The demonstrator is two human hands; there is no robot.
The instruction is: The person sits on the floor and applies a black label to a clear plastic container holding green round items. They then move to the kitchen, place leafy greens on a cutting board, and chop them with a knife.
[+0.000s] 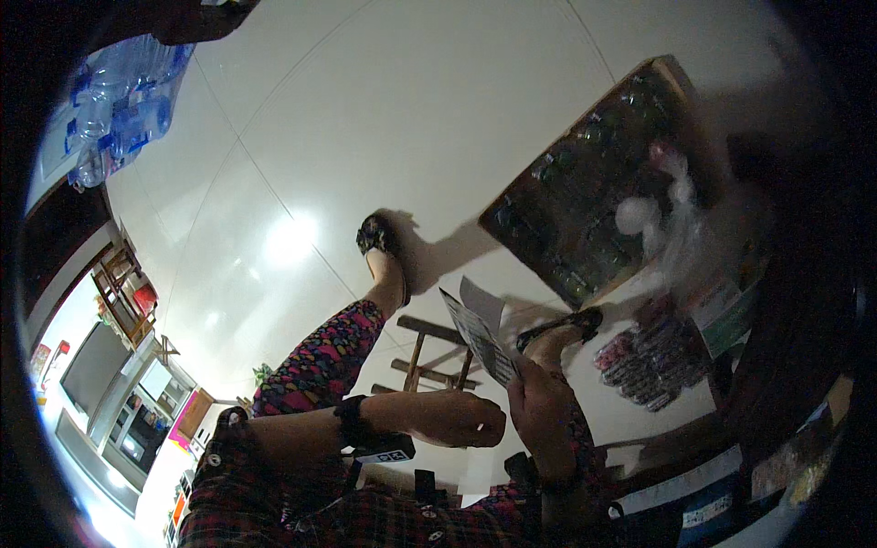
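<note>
My right hand grips printed sheets at their lower end. The darker patterned sheet faces me, and a pale sheet curls away behind it. My left hand is curled into a fist, close beside the right hand but apart from the sheets. Its palm is hidden, and a tiny bright spot shows on it. A black strap with a small box-shaped device sits on the left forearm. Under the hands is a low wooden stool, partly covered by them.
A shallow cardboard box with dark contents and clear plastic stands at the right. Plastic-wrapped bundles lie near my foot. Clear bottles with blue parts are at upper left. Wooden furniture stands at the far left on the pale floor.
</note>
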